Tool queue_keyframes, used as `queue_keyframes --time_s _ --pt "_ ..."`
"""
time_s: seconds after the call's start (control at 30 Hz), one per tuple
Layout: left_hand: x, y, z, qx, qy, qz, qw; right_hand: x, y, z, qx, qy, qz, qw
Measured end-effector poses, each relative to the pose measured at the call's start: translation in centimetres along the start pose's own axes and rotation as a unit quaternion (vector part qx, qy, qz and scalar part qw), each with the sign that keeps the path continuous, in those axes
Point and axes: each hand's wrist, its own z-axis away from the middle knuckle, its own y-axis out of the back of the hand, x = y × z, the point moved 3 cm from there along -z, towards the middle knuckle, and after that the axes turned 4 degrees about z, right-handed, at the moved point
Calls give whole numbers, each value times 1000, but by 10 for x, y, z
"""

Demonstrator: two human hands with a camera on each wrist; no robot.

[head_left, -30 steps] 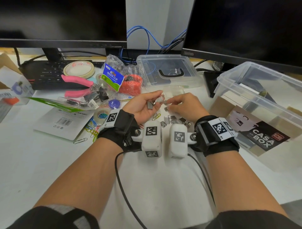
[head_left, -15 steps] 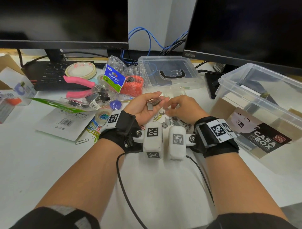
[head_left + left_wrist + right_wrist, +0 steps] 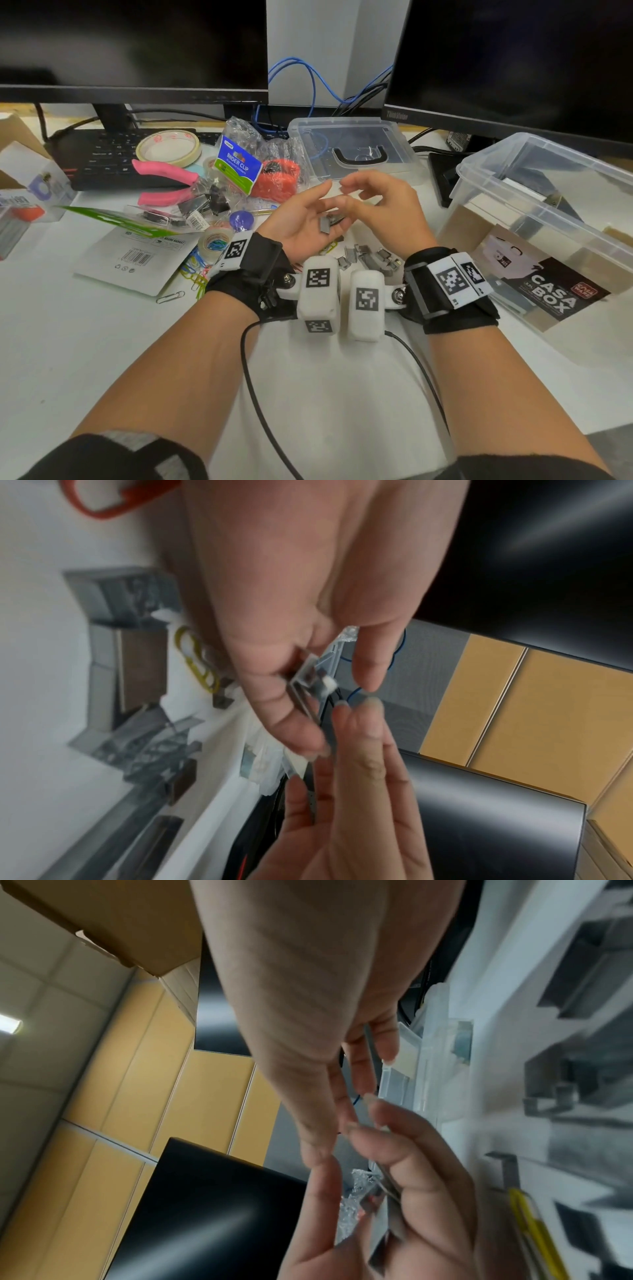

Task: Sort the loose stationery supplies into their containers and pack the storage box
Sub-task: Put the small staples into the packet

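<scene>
L hand (image 3: 301,222) is palm-up just above the desk (image 3: 102,342), fingers loosely cupped w/ a few small grey metal staple strips (image 3: 329,222) lying in the palm; thumb and fingers aren't clamped on them. R hand (image 3: 383,209) is beside it, fingers curled inward w/ tips close together over the L palm; the wrist views are blurred, so can't tell if it's pinching a strip or holding nothing. More staple strips (image 3: 368,258), flat-backed, U-section, dull silver, lie loose in a heap on the white desk between the two wrists, w/ a yellow wire paper clip (image 3: 328,247) at the edge of the heap. Clear plastic storage box (image 3: 534,219), rectangular, open-topped, sits to the R w/ a dark printed label; its clear lid (image 3: 349,154) w/ a black handle lies flat behind the hands. To the L: crinkly binder-clip bag (image 3: 239,164), pink-handled pliers (image 3: 164,181), tape roll (image 3: 168,147), coloured paper clips (image 3: 197,270).
</scene>
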Motion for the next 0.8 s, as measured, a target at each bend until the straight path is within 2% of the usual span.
queue_keyframes --time_s 0.07,0.13,0.23,0.3,0.4,0.53,0.63,0.73,0.8 --pt "1 3 0 23 -2 7 1000 5 4 -2 26 -17 9 999" --pt "4 6 -1 51 -4 14 999 13 6 -3 18 -55 55 997" --pt "6 9 -1 67 -12 26 997 23 0 0 -100 -100 95 985" --pt "6 8 -1 72 -19 28 997 22 -6 3 -171 -99 110 974" --pt "6 8 0 75 -27 19 997 17 -8 3 -191 -87 140 968" --pt "6 9 -1 83 -23 4 996 17 -7 3 -175 -99 140 970" --pt "7 9 -1 83 -16 -6 996 18 2 0 -101 -95 140 980" --pt "7 8 -1 78 -19 -16 997 16 9 -2 -17 -74 94 993" --pt "7 8 -1 77 -20 -23 997 16 10 -1 -4 -67 91 994"
